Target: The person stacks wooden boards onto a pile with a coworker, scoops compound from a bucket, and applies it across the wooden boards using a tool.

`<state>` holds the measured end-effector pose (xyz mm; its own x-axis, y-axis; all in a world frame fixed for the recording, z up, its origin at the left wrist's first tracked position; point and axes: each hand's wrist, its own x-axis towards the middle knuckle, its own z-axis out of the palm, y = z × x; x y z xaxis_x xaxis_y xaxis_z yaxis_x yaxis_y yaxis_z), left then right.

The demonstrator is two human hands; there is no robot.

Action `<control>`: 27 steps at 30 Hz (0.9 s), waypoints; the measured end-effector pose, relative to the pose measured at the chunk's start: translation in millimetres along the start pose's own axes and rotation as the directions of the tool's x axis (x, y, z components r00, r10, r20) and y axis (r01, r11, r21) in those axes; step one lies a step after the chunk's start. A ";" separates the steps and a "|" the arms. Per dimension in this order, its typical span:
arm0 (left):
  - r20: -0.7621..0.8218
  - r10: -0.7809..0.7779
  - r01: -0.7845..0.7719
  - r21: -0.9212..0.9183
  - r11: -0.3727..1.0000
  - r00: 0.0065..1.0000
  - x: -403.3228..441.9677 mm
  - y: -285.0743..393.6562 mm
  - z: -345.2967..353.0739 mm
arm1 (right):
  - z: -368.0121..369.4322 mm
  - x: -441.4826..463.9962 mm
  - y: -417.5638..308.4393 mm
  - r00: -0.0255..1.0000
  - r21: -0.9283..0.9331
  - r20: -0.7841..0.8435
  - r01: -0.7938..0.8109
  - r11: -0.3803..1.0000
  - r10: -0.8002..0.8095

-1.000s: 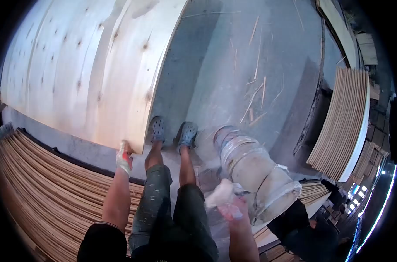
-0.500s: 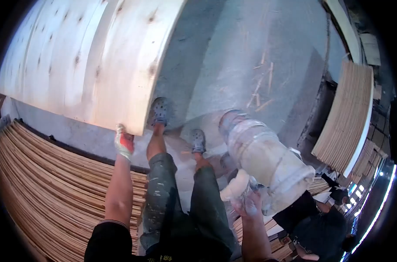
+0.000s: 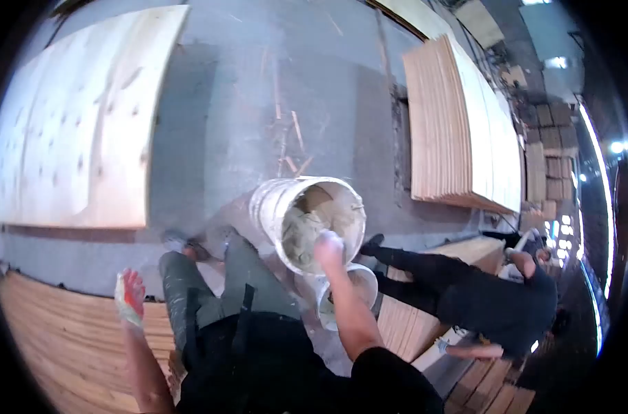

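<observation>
My left hand point(image 3: 130, 295), in a white and red glove, is raised with its fingers apart and nothing in it, in front of a large pale wooden sheet point(image 3: 86, 124). My right hand point(image 3: 328, 248) reaches over the mouth of a large white bucket point(image 3: 266, 207) holding greyish paste point(image 3: 303, 238). Its fingers are blurred, and what it holds cannot be made out. Just below the large bucket stands a smaller bucket point(image 3: 365, 283), partly behind my right forearm.
Stacked wooden sheets point(image 3: 438, 124) stand at the right, and another stack point(image 3: 65, 331) lies at the lower left. A person in dark clothes point(image 3: 493, 297) is at the right. Wood splinters point(image 3: 297, 131) lie on the grey floor.
My left hand has let go of the sheet's edge. My view has turned right, and my right hand has moved over the large bucket, whose open mouth now shows.
</observation>
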<state>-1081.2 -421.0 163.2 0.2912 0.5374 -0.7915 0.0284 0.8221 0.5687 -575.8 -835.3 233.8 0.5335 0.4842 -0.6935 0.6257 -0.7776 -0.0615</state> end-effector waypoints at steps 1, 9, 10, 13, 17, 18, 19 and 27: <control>0.099 0.122 -0.116 -0.068 0.991 0.988 -15.8 -8.4 1.9 | 65.4 25.9 -13.0 0.995 -0.283 0.101 0.012 0.959 0.017; -0.335 0.427 -0.518 -0.255 0.817 0.840 -224.9 19.8 62.5 | -93.0 -28.0 -194.2 0.968 0.791 0.167 -0.019 0.611 -0.186; -0.375 0.452 -0.556 -0.241 0.796 0.809 -244.0 12.7 50.9 | -93.9 -25.1 -220.5 0.933 0.858 0.163 0.026 0.513 -0.320; -0.480 0.419 -0.608 -0.359 0.708 0.771 -315.2 -21.6 12.9 | -81.4 4.3 -268.0 0.757 0.979 0.153 -0.028 0.202 -0.635; -0.581 0.087 -0.558 -0.715 0.421 0.809 -414.1 -122.8 -44.4 | -53.2 -15.1 -406.9 0.617 0.976 0.213 -0.103 0.191 -0.757; -0.679 0.222 -0.704 -0.709 0.053 0.700 -419.0 -177.9 -64.8 | -40.4 -9.0 -433.5 0.507 0.974 0.227 -0.133 0.185 -0.831; -0.775 0.322 -0.710 -0.630 -0.316 0.544 -416.2 -235.4 -86.2 | -36.0 -21.9 -469.7 0.474 0.976 0.218 -0.126 0.179 -0.853; -0.990 -0.108 -0.984 -0.101 0.143 0.086 -488.7 -280.3 -245.2 | -19.2 -100.5 -568.8 0.176 0.800 0.584 -0.286 0.527 -0.792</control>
<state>-1465.9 -868.0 335.7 -0.9251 0.1435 -0.3516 -0.3794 -0.3923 0.8380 -974.4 -433.9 352.2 -0.7345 0.4666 -0.4927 -0.2784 -0.8694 -0.4083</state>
